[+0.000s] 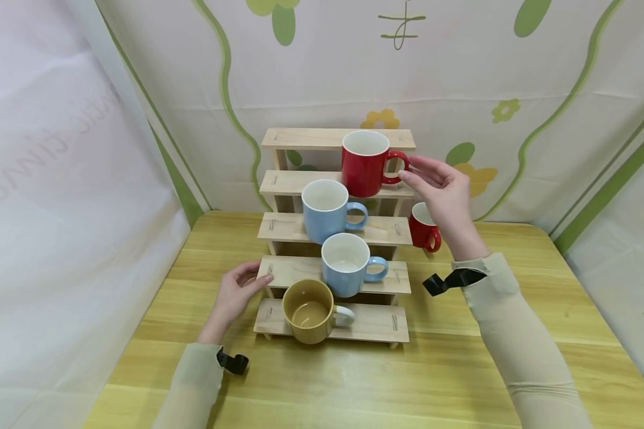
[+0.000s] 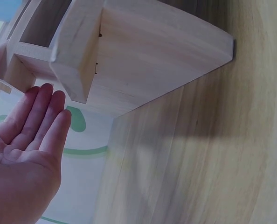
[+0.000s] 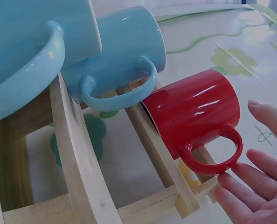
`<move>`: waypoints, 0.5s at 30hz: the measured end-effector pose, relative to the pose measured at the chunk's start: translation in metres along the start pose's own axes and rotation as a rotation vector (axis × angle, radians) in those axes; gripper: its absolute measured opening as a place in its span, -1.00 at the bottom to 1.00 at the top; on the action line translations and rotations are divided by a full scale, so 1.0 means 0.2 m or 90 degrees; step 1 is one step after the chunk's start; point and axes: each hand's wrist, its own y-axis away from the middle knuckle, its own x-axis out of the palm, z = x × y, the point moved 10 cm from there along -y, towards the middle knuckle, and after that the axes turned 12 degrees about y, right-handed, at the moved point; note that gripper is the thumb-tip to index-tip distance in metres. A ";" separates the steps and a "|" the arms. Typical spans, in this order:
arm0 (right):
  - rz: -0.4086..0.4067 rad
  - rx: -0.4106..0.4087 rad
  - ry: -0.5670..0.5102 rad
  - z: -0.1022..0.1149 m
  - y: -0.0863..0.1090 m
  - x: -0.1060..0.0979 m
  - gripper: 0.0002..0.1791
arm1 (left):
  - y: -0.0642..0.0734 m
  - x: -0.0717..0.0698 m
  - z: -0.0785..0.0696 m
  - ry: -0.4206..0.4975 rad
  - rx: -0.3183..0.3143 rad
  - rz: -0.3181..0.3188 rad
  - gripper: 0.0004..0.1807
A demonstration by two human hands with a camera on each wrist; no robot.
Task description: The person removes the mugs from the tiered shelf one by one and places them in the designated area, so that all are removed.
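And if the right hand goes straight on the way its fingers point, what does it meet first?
Probably the handle of the upper red mug. The right hand is right beside it, and whether they touch is hard to tell.

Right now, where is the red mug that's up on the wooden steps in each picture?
Head: the red mug is above and a little right of centre.
Left wrist: not in it.
Right wrist: right of centre, beside the right hand.
Shared landmark: the wooden steps, seen in all three.
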 end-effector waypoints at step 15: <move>0.030 0.042 0.091 0.00 -0.08 0.01 -0.40 | 0.00 -0.01 0.01 0.001 0.003 -0.003 -0.43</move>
